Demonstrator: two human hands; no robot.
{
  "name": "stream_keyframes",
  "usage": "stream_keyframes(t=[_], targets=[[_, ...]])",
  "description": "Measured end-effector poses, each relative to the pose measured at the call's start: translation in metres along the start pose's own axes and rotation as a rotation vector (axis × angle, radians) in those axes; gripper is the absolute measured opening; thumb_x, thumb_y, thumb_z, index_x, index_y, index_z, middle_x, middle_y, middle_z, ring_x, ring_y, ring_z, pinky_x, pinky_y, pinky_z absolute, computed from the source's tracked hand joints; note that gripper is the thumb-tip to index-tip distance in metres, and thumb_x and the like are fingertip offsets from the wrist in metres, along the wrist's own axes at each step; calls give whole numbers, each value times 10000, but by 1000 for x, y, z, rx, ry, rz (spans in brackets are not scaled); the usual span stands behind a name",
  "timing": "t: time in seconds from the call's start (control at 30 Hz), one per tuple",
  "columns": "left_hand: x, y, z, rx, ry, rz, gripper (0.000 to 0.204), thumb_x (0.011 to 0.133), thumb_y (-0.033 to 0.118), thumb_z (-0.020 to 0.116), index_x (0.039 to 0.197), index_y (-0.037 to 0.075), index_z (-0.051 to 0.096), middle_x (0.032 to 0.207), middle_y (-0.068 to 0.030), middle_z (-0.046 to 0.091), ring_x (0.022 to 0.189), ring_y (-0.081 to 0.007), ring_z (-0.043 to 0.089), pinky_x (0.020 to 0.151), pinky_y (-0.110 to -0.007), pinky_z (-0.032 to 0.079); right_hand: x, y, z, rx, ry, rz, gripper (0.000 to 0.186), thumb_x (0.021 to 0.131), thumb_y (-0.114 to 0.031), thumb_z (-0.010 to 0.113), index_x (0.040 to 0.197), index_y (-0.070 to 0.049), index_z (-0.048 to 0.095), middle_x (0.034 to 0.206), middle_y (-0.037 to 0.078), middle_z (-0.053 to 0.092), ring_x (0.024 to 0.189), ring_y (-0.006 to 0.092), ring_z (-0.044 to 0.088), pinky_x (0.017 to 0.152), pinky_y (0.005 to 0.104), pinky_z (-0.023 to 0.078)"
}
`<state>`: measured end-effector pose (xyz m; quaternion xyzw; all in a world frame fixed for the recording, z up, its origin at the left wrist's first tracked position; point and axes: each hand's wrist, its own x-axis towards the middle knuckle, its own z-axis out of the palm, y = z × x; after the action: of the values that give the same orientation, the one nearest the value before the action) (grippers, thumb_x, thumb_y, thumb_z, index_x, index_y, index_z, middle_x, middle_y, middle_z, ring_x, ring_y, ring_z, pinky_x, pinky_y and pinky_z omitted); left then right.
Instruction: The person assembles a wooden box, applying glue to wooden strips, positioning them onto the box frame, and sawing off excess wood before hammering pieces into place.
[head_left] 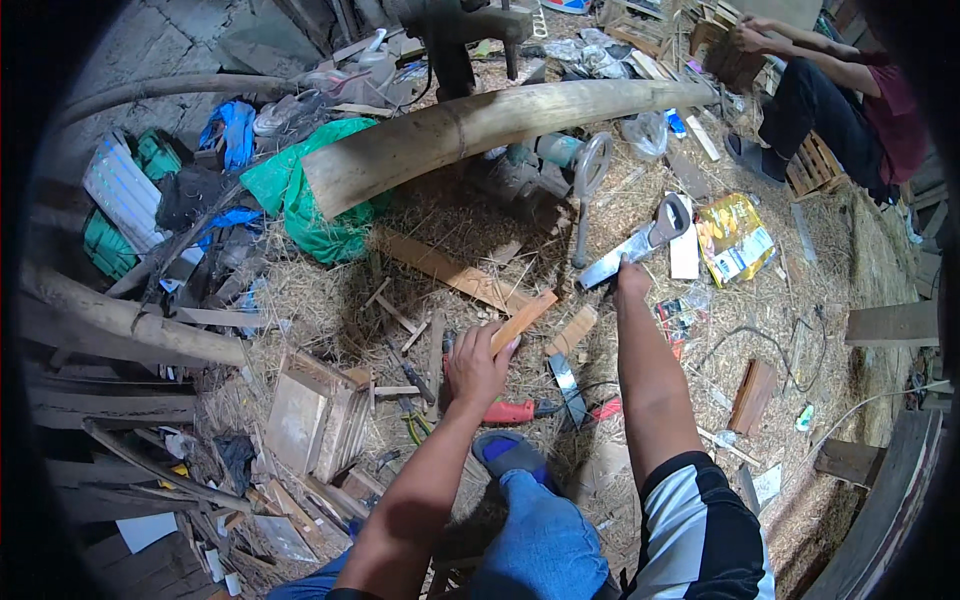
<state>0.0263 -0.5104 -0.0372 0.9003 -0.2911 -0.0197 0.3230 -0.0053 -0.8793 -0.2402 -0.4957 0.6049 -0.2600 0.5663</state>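
My black-and-white sleeve (675, 535) is closest to the lens, beside my bent knee in blue jeans (540, 550), above a floor (740, 320) of shavings and straw with no bench on it. My left hand (477, 365) is clamped on the near end of a wooden slat (527, 320), thumb along one side, which leaves its far end free and angled up to the right, over the middle of the floor. My right hand (633, 282) reaches out to the hand saw (620, 258); my fingers meet the blade near its tip, probably because the handle points away from me and the blade is the nearer part. Whether they are pinched on it or only touching, I cannot tell. The saw lies between the slat and a yellow packet (735, 238) toward the floor's right edge. A red power tool (510, 411) lies just beyond my slipper (507, 455), handy, I'd judge, while stacked boards (310, 415) sit to the left, apart from my feet.
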Motion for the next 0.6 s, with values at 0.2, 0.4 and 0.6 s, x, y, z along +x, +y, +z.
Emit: stream_keyframes(t=[0.2,0.4,0.6], targets=[[-19,-23,-6,-48,71,-106,344,878,281,734,1152,92,646,1086,-136,658,1024,-358,610,875,-469,473,-121,-24,14,408,-127,154,217,997,-207,636,856,-73,539,654,25,514,469,135,473,418,283,400],[-39,-28,-23,-65,130,-180,333,874,242,744,1142,73,641,1066,-152,658,1003,-377,613,873,-482,477,-273,13,38,603,-247,316,250,989,-208,669,985,-76,457,782,69,565,559,176,588,457,319,514],[-51,-53,-47,-44,146,-187,321,874,238,753,1123,59,658,1055,-149,661,1007,-373,617,884,-473,481,-292,28,23,91,-645,421,366,977,-344,659,1018,15,601,766,127,659,633,230,674,516,372,551]])
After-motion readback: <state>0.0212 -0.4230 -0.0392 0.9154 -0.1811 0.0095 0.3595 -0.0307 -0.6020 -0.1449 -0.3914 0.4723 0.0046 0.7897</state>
